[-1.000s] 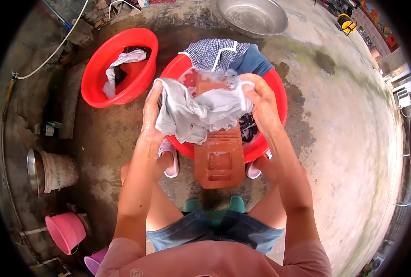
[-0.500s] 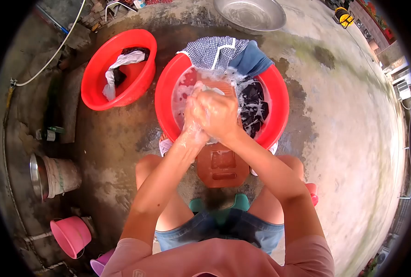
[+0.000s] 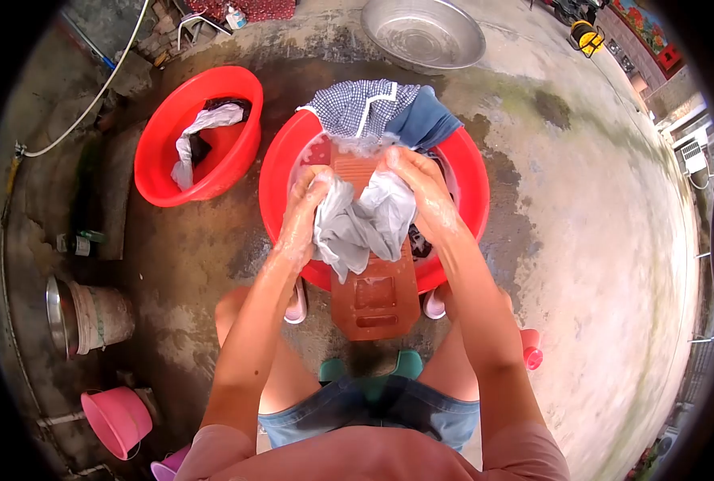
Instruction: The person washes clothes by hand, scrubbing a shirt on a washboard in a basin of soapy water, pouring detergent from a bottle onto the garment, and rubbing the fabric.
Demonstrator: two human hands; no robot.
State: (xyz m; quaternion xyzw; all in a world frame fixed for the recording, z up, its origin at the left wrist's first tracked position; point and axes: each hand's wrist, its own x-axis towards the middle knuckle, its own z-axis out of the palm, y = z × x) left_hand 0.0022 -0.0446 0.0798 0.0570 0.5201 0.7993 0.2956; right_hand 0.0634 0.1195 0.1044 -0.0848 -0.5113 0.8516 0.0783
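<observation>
A wet light-grey cloth (image 3: 357, 228) hangs between my two hands over a brown washboard (image 3: 374, 301). My left hand (image 3: 299, 210) is closed on its left end, and my right hand (image 3: 418, 186) grips the right end. The board leans in a red basin (image 3: 471, 188) of soapy water. Over the basin's far rim lie a blue checked cloth (image 3: 357, 106) with white trim and a plain blue cloth (image 3: 425, 120). Part of a dark cloth (image 3: 419, 242) shows in the basin, right of the board.
A second red basin (image 3: 232, 156) at the left holds a grey-white cloth (image 3: 207, 128) and something dark. Beyond stands a metal basin (image 3: 425, 36). Buckets (image 3: 100, 317) line the left side, one of them pink (image 3: 118, 421). A small red object (image 3: 531, 349) lies right of my leg.
Half a second ago my hands were pressed together over the basin; now they are apart with the cloth spread between them. A second ago they were wider apart. The view has shifted slightly.
</observation>
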